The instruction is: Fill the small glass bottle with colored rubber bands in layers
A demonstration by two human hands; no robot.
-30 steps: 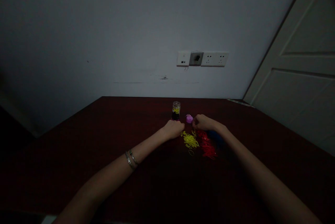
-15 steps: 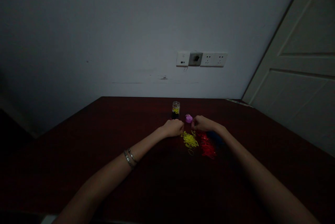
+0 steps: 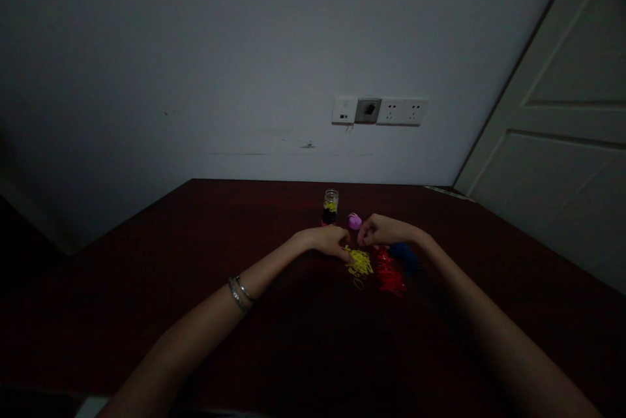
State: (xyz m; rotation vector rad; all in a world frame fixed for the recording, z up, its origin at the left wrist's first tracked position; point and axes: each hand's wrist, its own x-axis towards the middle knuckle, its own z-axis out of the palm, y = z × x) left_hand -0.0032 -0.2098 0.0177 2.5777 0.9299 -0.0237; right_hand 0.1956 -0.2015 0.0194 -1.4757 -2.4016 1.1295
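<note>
A pile of yellow bands [image 3: 360,264] lies on the dark red table, beside a red pile [image 3: 390,274] and a blue pile [image 3: 405,253]. My left hand [image 3: 332,240] is at the left edge of the yellow pile, thumb and fingers apart, holding nothing visible. Behind the piles my right hand [image 3: 374,231] has its fingers pinched together; whatever they hold is too small to make out. A glass jar [image 3: 330,207] with yellow bits above dark contents stands upright behind my left hand. Between jar and right hand sits a small purple object [image 3: 355,221].
The table [image 3: 244,209] meets a pale wall behind, where a row of sockets [image 3: 402,111] is mounted. A panelled door [image 3: 557,137] stands at the right. My left wrist wears bracelets.
My left hand has opened from a closed shape, its thumb and fingers now spread at the yellow pile. My right hand stays nearly where it was, still pinched. The view has shifted slightly.
</note>
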